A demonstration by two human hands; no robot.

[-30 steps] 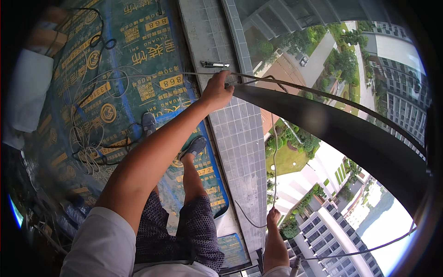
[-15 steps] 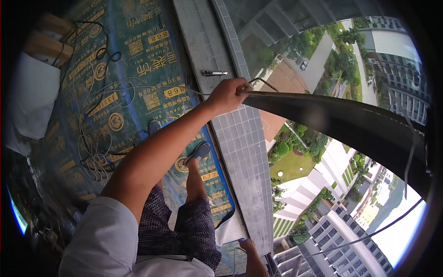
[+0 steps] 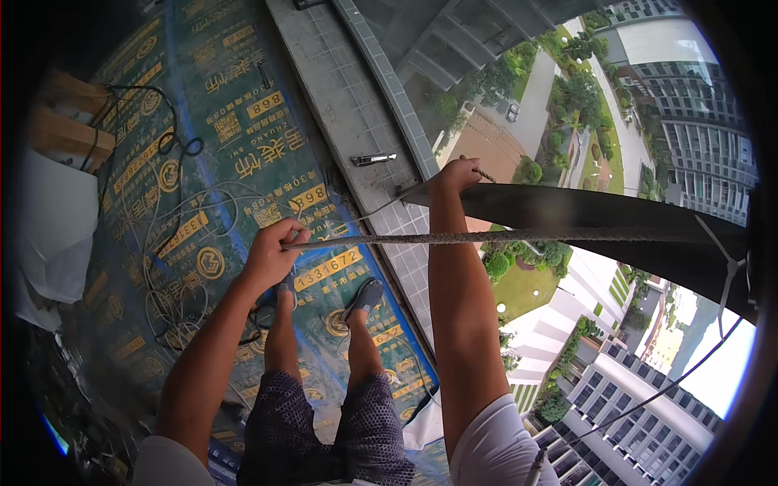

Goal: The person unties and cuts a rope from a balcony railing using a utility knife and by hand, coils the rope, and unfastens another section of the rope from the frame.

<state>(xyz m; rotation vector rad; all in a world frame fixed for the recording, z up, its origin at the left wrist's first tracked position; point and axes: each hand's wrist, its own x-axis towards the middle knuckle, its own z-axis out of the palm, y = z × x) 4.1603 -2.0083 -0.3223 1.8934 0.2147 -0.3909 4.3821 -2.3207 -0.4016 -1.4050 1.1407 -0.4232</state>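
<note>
My left hand (image 3: pixel 275 251) is closed around the end part of a grey, rough-surfaced rope (image 3: pixel 454 238), above the covered floor. The rope stretches nearly straight to the right, crossing over my right forearm and along a long dark beam (image 3: pixel 567 211). My right arm reaches past the tiled ledge. There my right hand (image 3: pixel 459 174) is closed at the beam's far side, with a short twisted piece of rope (image 3: pixel 486 176) sticking out of it. Whether this is the same rope cannot be seen.
A utility knife (image 3: pixel 373 159) lies on the tiled ledge (image 3: pixel 405 235). Beyond the ledge is a deep drop to gardens and buildings. Tangled thin cable (image 3: pixel 182 219) and black cord (image 3: pixel 174 121) lie on the green floor covering. Timber (image 3: pixel 73 138) and a white sack (image 3: pixel 61 219) stand left.
My left hand has moved from the beam's end back to the left, drawing the rope across. My right hand has come up from the lower edge and out past the ledge.
</note>
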